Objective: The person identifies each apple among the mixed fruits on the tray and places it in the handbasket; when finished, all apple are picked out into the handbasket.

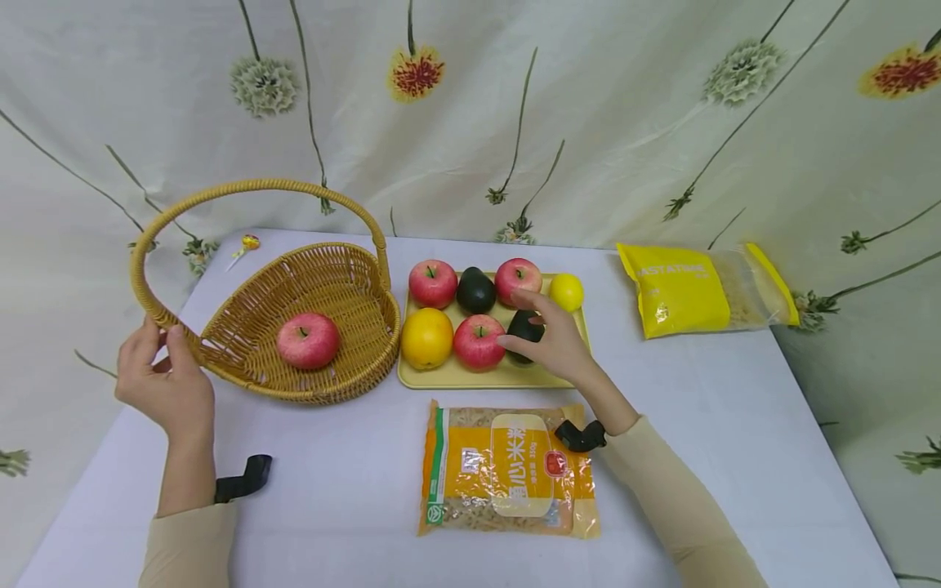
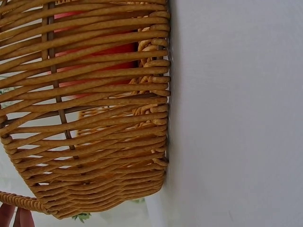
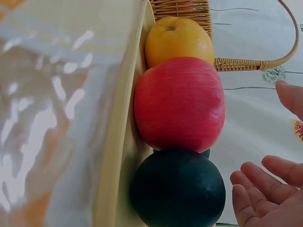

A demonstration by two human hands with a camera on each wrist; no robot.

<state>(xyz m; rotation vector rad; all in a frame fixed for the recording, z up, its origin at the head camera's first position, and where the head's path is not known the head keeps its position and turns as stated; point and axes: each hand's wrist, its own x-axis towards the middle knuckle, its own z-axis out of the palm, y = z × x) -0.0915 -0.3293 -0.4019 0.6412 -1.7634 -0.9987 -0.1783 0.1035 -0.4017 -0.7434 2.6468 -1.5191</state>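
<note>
A white counter (image 1: 735,408) carries everything. The left hand (image 1: 165,384) pinches the basket (image 1: 345,278) rim at left. The right hand (image 1: 555,343) cups the near avocado (image 1: 524,327) on the tray (image 1: 456,377), grip apparently not yet closed; it could roll against the neighbouring apple (image 1: 478,341).

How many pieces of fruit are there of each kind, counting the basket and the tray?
Red apples: 4, one in the basket at, three on the tray at
Avocados: 2
Orange: 1
Lemon: 1
Total: 8
</note>
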